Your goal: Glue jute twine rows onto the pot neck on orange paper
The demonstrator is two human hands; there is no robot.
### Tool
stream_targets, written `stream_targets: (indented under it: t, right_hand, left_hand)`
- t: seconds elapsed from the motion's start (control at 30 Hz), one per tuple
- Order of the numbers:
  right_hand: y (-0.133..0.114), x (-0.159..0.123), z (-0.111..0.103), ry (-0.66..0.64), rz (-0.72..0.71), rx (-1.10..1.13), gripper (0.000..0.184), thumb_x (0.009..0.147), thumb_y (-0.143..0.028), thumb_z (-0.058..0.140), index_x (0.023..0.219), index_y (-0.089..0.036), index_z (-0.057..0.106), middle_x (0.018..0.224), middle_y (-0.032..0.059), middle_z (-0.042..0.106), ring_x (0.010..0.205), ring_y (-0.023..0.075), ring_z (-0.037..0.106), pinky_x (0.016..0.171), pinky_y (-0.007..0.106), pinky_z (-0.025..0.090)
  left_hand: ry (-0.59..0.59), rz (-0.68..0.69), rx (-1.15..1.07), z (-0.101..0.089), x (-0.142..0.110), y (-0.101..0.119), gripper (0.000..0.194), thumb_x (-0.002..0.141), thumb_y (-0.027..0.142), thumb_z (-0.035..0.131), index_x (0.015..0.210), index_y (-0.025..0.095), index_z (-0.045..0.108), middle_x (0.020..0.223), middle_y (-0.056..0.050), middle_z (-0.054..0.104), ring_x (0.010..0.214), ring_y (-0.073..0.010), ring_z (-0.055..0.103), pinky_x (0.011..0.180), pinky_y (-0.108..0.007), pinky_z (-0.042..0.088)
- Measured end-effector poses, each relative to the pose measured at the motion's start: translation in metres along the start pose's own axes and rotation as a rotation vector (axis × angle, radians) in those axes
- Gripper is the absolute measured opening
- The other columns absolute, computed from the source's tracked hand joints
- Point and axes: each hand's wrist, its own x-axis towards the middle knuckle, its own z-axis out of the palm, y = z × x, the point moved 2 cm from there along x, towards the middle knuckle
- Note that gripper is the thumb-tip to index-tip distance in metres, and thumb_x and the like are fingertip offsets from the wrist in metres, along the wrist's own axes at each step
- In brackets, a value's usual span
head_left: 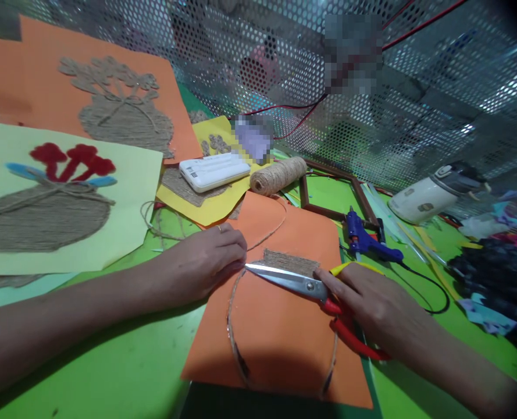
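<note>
Scissors (pixel 286 279) over the orange sheet (pixel 280 343), gripped by the right hand (pixel 374 297). Left hand (pixel 210 256) right at their tip; can't tell what it's closed on. Risks: slip could nick it; snag could lift twine rows (pixel 291 262).

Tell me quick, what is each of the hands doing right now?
Left hand: closed, bunched at the tip of the scissors; whether it pinches anything cannot be told.
Right hand: closed, holding the scissors by their red handles.
</note>
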Motion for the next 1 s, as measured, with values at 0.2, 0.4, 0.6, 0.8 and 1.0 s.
stream_targets:
  t: [0.2, 0.4, 0.6, 0.8, 1.0]
  right_hand:
    - [0.003, 0.003, -0.003, -0.008, -0.065, -0.006, 0.039, 0.105, -0.018, 0.05, 0.143, -0.006, 0.051, 0.091, 0.011, 0.069, 0.077, 0.0261, 0.06, 0.068, 0.039, 0.048]
    - [0.002, 0.0, 0.003, -0.013, -0.077, 0.001, 0.045, 0.104, -0.024, 0.055, 0.144, -0.005, 0.05, 0.095, 0.0143, 0.073, 0.08, 0.0292, 0.065, 0.072, 0.043, 0.052]
    - [-0.004, 0.001, -0.006, 0.001, -0.025, -0.032, 0.034, 0.101, -0.015, 0.053, 0.134, -0.009, 0.058, 0.087, 0.0107, 0.069, 0.073, 0.0264, 0.063, 0.063, 0.038, 0.047]
    - [-0.004, -0.039, -0.016, 0.009, 0.19, 0.012, 0.055, 0.092, -0.002, 0.047, 0.144, -0.017, 0.055, 0.091, 0.0078, 0.069, 0.07, 0.0234, 0.067, 0.058, 0.033, 0.05]
    - [-0.016, -0.129, -0.037, 0.058, 0.358, 0.019, 0.057, 0.091, -0.005, 0.05, 0.145, -0.024, 0.058, 0.109, 0.0098, 0.079, 0.088, 0.023, 0.079, 0.073, 0.03, 0.064]
  left_hand:
    - [-0.011, -0.022, -0.003, 0.001, -0.002, -0.001, 0.028, 0.109, 0.018, 0.046, 0.091, 0.018, 0.067, 0.094, -0.007, 0.069, 0.083, -0.0186, 0.062, 0.075, -0.03, 0.047]
    - [0.0, -0.036, -0.015, 0.001, -0.001, -0.002, 0.028, 0.108, 0.019, 0.047, 0.09, 0.018, 0.067, 0.094, -0.008, 0.069, 0.082, -0.0182, 0.062, 0.074, -0.029, 0.047]
    - [-0.033, -0.121, -0.056, -0.004, -0.002, -0.003, 0.026, 0.108, 0.021, 0.045, 0.09, 0.019, 0.063, 0.093, -0.007, 0.068, 0.084, -0.0196, 0.062, 0.074, -0.03, 0.048]
    - [-0.181, -0.308, 0.092, -0.003, -0.002, -0.014, 0.02, 0.102, 0.02, 0.051, 0.086, 0.019, 0.063, 0.091, -0.008, 0.069, 0.083, -0.0208, 0.061, 0.076, -0.033, 0.047]
    - [-0.085, -0.459, 0.229, -0.036, -0.005, -0.032, 0.019, 0.107, 0.026, 0.055, 0.106, 0.014, 0.07, 0.101, -0.009, 0.072, 0.088, -0.0214, 0.067, 0.08, -0.038, 0.056]
